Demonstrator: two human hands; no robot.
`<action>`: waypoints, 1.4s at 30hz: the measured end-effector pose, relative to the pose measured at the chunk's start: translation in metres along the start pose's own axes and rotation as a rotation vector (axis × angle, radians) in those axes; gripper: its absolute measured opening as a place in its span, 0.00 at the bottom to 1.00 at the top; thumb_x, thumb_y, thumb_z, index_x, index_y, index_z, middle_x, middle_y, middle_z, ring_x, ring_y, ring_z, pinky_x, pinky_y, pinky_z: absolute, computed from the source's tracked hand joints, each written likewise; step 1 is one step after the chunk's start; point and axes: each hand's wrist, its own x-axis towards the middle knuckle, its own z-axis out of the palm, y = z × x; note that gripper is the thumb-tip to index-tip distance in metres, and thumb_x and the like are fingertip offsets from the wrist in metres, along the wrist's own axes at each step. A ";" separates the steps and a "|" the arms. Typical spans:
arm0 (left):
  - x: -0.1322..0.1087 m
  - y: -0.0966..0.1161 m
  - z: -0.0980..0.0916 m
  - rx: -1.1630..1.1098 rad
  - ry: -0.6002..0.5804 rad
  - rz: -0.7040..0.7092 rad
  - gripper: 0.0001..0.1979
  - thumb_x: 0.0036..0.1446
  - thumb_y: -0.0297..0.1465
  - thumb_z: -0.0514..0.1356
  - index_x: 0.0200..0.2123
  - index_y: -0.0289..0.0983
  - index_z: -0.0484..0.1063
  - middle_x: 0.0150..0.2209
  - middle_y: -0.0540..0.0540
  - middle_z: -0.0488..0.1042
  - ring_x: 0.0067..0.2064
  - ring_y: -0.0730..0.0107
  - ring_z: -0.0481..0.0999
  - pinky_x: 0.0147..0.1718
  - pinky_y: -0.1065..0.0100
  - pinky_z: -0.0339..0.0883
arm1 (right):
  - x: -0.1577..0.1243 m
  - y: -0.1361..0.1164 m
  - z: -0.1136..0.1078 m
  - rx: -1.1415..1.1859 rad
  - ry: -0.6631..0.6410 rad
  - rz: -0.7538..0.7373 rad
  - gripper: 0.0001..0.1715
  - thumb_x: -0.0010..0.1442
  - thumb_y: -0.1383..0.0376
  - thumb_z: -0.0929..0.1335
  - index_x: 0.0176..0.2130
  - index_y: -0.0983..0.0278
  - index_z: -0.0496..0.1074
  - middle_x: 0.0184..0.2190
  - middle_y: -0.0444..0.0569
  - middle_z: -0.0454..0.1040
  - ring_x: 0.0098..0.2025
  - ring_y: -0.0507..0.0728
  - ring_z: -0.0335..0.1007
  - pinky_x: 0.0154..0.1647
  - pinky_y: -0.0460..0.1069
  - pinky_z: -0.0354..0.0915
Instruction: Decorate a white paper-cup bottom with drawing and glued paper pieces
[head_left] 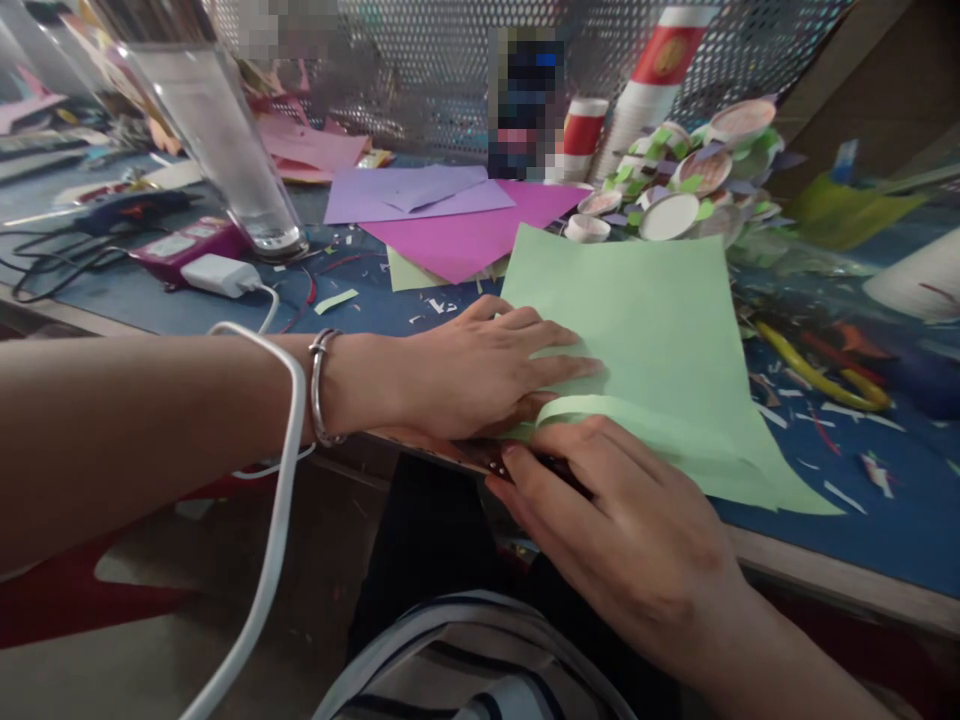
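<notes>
A light green sheet of paper (pixel 637 310) lies on the blue tabletop, reaching the front edge. My left hand (pixel 487 375) lies flat across its left side, fingers stretched out and pressing on it. A metal bangle (pixel 322 388) circles that wrist. Close by, at the table's front edge, my right hand (pixel 622 530) is closed, its thumb and fingers around something mostly hidden; a dark edge with small shiny spots shows beside the fingertips. A narrow green paper strip (pixel 592 405) curls up from the sheet just above the right knuckles.
Purple paper (pixel 427 195) and magenta paper (pixel 465 235) lie behind. A tall clear glass (pixel 217 140) and a white charger (pixel 221 275) stand left; a white cable (pixel 281 480) crosses my left forearm. Paper cups (pixel 664 60), decorated cup pieces (pixel 667 215) and yellow-handled scissors (pixel 817 370) are right.
</notes>
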 end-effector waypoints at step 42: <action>-0.003 -0.013 0.018 0.124 0.036 0.164 0.21 0.70 0.37 0.51 0.63 0.44 0.69 0.75 0.46 0.51 0.74 0.51 0.50 0.69 0.47 0.40 | -0.003 -0.014 0.005 0.138 0.083 0.184 0.01 0.65 0.73 0.70 0.39 0.69 0.74 0.34 0.52 0.75 0.39 0.58 0.71 0.44 0.53 0.69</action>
